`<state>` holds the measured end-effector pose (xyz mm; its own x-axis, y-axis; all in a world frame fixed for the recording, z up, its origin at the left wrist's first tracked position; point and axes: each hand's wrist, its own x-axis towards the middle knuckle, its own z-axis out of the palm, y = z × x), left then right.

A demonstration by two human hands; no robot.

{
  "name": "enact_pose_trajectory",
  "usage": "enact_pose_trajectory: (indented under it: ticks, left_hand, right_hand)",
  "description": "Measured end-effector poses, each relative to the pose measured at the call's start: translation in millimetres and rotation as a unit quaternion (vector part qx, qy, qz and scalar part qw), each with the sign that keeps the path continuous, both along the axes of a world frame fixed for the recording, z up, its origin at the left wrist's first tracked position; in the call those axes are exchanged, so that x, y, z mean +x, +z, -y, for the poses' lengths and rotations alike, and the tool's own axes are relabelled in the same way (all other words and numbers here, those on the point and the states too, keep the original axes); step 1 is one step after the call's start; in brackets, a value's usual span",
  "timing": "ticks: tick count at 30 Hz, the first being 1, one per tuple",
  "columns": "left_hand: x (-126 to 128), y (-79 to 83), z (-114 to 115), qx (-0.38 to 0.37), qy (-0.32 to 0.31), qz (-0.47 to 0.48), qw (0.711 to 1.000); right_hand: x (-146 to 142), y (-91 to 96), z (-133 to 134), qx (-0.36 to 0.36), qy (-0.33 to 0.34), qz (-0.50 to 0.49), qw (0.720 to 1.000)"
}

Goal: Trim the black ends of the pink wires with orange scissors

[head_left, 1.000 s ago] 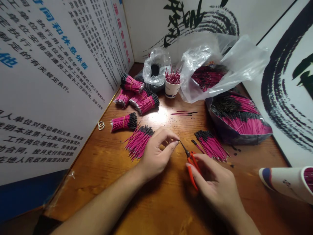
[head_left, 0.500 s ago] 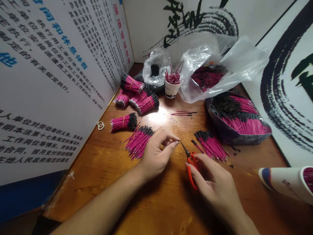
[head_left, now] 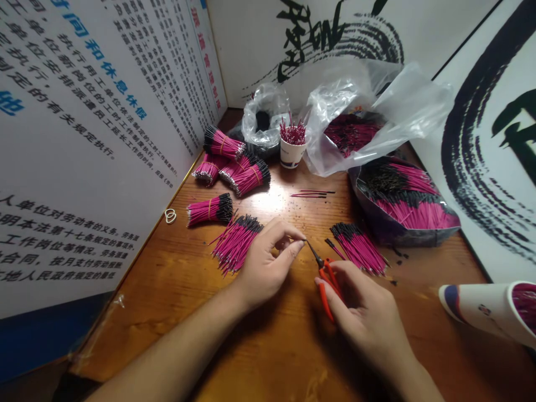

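My left hand (head_left: 272,259) is in a pinch, thumb against index finger; a tiny dark tip shows at the fingertips, too small to name. My right hand (head_left: 362,301) grips orange-handled scissors (head_left: 325,277) with slim dark blades. The blade tips point up and left and reach my left fingertips. Left of my left hand lies a loose pile of pink wires with black ends (head_left: 235,245), partly covered by it. Another pile of such wires (head_left: 360,248) lies beyond my right hand.
Rubber-banded wire bundles (head_left: 228,173) are stacked at back left, with one bundle (head_left: 209,210) nearer. A paper cup of wires (head_left: 292,146) stands behind. At right are an open bag of wires (head_left: 419,206), clear plastic (head_left: 402,106) and a cup lying tilted (head_left: 481,307). Panels border the table.
The whole view has shifted slightly, with things sitting a little further left. Both hands and the scissors keep nearly the same pose.
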<state>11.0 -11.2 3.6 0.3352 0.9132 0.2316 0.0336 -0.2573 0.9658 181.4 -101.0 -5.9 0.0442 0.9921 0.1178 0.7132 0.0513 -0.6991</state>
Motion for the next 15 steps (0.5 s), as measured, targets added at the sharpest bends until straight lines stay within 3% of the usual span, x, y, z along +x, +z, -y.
enact_pose_trajectory:
  ticks: [15]
  left_hand:
    - [0.0, -2.5, 1.2, -0.027, -0.007, 0.013, 1.0]
  right_hand:
    - [1.0, -0.8, -0.2, -0.003, 0.011, 0.001, 1.0]
